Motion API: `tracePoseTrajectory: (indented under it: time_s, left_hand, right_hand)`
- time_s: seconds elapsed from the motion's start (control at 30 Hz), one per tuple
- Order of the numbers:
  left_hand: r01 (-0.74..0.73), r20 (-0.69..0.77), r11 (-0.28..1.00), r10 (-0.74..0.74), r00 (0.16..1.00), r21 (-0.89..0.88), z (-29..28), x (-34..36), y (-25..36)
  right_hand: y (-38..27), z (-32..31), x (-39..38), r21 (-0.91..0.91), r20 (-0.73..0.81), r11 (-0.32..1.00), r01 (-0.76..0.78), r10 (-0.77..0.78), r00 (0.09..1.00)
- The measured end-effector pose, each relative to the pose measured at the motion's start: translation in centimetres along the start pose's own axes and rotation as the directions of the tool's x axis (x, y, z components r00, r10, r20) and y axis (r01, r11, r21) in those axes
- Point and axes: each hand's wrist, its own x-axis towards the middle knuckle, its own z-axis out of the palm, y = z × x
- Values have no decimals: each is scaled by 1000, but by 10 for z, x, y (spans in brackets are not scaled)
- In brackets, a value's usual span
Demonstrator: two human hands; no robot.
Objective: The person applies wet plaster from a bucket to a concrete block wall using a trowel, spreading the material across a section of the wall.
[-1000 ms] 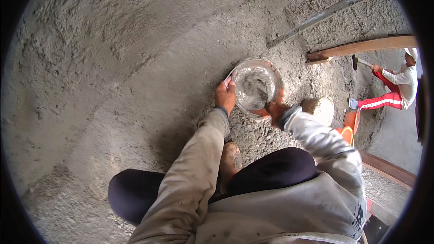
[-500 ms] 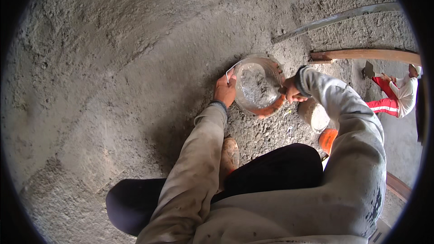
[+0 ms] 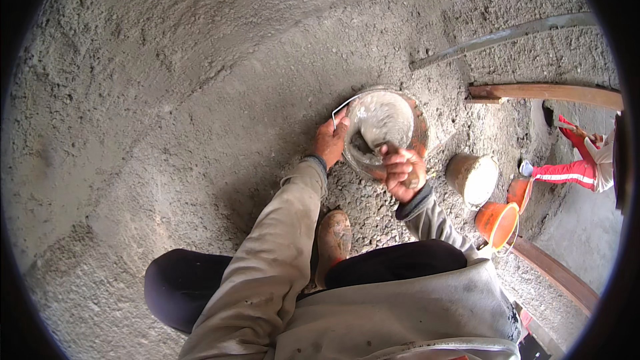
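Since the earlier frame half a second back, the right hand [image 3: 405, 175] has moved from the far right rim of the round bucket [image 3: 421, 135] to its near right side, and its sleeve has dropped clear of the orange pail [image 3: 488, 221], which now shows fully. We record the left hand [image 3: 330, 141] unchanged at the left rim.

We find the right fingers closed around the handle of a hand tool [image 3: 417, 177], trowel-like, its working end in the wet grey mix [image 3: 390, 115]. We cannot tell the blade's full shape. We find the left fingers bent, closed on the bucket's rim beside the wire handle [image 3: 340, 108]. The round bucket rests on the rough ground [image 3: 267, 127], ahead of the muddy boot [image 3: 334, 239], its wall streaked orange and grey.

To the right, near the round bucket but apart from it, we note a mud-coated pail [image 3: 457, 172] with a pale interior; the orange pail sits nearer the wearer. Further right, a co-worker [image 3: 567, 172] in red trousers is partly visible, below a wooden beam [image 3: 547, 94] and a metal bar [image 3: 500, 41].
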Motion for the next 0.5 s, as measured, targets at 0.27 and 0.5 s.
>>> tracePoseTrajectory:
  time_s: [0.27, 0.5]
  left_hand:
    - [-7, -32, 998, 9, 999, 55, 4, -2, 12]
    - [2, -64, 999, 1, 998, 54, 4, -8, 7]
  right_hand:
    - [-12, 42, -1, 179, -410, -918, -354, -397, 821]
    - [-30, 115, 10, 166, -417, -904, -394, -426, 803]
